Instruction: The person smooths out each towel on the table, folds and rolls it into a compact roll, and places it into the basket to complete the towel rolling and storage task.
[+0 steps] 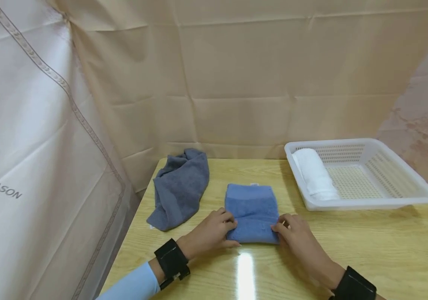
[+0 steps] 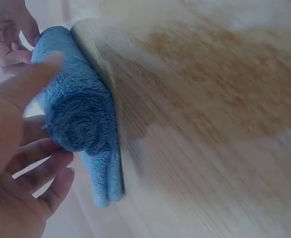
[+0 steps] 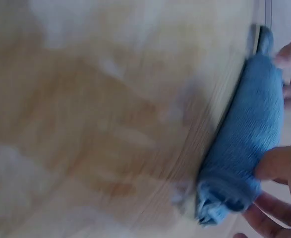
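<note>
A blue towel (image 1: 252, 202) lies on the table, its near part wound into a roll and its far part flat. My left hand (image 1: 214, 230) is at the roll's left end, fingers behind it and thumb along the near side. In the left wrist view, the spiral end of the roll (image 2: 80, 124) faces the camera beside the left hand's curled fingers (image 2: 41, 166). My right hand (image 1: 298, 237) grips the roll's right end between thumb and fingers; the right wrist view shows its thumb (image 3: 276, 163) on the roll's surface.
A crumpled dark grey towel (image 1: 181, 189) lies left of the blue one. At the right stands a white plastic basket (image 1: 371, 204) with a rolled white towel (image 1: 315, 175) along its left side. A beige cloth (image 1: 236, 83) hangs behind the wooden table (image 1: 371, 241).
</note>
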Motion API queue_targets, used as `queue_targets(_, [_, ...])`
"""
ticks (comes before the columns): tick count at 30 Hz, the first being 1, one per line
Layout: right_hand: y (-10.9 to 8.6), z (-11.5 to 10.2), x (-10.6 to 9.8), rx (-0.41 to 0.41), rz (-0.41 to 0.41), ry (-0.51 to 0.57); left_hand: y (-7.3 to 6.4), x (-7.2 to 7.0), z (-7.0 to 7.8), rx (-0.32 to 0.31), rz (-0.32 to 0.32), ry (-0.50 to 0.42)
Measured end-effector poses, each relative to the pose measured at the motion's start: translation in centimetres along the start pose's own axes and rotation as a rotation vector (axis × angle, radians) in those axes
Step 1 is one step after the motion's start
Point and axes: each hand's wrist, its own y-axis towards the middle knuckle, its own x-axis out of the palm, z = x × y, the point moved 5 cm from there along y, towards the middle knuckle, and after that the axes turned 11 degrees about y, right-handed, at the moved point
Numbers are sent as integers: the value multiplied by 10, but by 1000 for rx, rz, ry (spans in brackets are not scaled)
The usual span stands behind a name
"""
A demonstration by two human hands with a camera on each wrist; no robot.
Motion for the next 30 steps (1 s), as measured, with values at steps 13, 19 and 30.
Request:
queue_targets(13, [1, -4, 6, -176, -166, -289, -2, 0, 0, -67, -40, -52])
queue_targets(19, [10, 9, 3, -24, -229, -152, -2, 6, -12, -173, -52, -277])
queue_targets(30, [9, 37, -2, 360, -227, 379, 2, 12, -21, -267, -62, -514])
